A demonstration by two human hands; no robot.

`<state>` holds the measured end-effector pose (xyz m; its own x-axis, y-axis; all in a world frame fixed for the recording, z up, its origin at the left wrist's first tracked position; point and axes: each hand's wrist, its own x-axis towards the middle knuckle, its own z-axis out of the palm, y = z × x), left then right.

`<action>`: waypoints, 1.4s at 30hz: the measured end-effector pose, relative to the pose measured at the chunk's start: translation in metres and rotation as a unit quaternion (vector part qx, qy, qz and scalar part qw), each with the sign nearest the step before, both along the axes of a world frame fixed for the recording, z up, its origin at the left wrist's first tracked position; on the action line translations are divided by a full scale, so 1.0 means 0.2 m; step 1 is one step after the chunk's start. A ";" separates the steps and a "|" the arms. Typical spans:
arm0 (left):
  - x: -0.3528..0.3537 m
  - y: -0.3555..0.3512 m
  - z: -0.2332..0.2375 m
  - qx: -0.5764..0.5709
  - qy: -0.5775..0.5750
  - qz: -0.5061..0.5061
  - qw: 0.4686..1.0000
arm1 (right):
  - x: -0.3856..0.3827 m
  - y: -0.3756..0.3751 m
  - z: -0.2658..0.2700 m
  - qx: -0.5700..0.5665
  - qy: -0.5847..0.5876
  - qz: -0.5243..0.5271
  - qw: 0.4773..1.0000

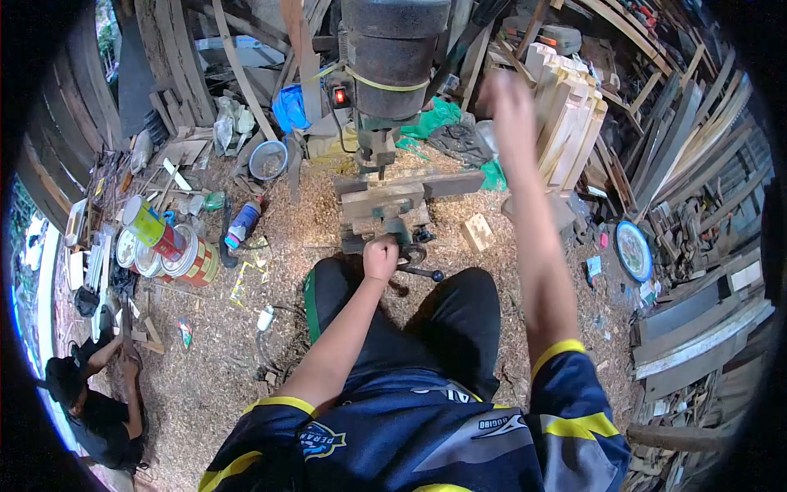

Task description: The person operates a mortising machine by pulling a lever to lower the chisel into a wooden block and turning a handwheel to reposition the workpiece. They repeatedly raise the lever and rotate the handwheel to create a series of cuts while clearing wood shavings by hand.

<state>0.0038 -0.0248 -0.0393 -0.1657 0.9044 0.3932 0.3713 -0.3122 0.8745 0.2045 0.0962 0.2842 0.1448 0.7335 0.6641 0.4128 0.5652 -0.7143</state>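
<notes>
A drilling machine with a dark motor housing (389, 90) stands upright in front of me, its red switch (339, 96) lit. The drill bit (381, 172) points down at a wooden piece (369, 199) held in the machine's vise. A darker board (455, 184) extends to the right behind it. My left hand (380, 258) is closed low at the vise, beside a handwheel (412, 253) and a black-knobbed crank (437, 275); its grip is hidden. My right hand (504, 97) is raised right of the motor, its fingers smeared by motion.
Wood chips cover the floor. A loose wood block (477, 233) lies right of the vise, and pale cut timbers (567, 123) are stacked behind my right arm. Paint buckets (193, 256) and a spray can (243, 224) stand left. Another person (102, 402) crouches at lower left.
</notes>
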 end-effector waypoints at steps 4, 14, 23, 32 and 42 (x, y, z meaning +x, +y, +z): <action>-0.02 0.00 0.03 0.013 0.010 -0.016 1.000 | -0.12 0.19 0.71 0.031 0.220 0.188 0.957; -0.01 0.00 0.04 0.044 -0.009 -0.041 0.998 | -0.16 -0.11 0.43 0.086 0.265 0.418 0.865; -0.01 -0.02 -0.01 0.009 -0.001 -0.020 1.000 | 0.12 -0.74 -0.20 -0.337 0.044 0.347 0.874; -0.04 0.02 -0.03 -0.001 0.027 -0.037 0.999 | 0.02 -0.49 -0.03 -0.714 -0.040 0.137 0.685; -0.03 0.04 -0.02 0.091 -0.014 -0.036 0.995 | -0.05 -0.61 -0.29 -0.488 -0.216 0.011 0.845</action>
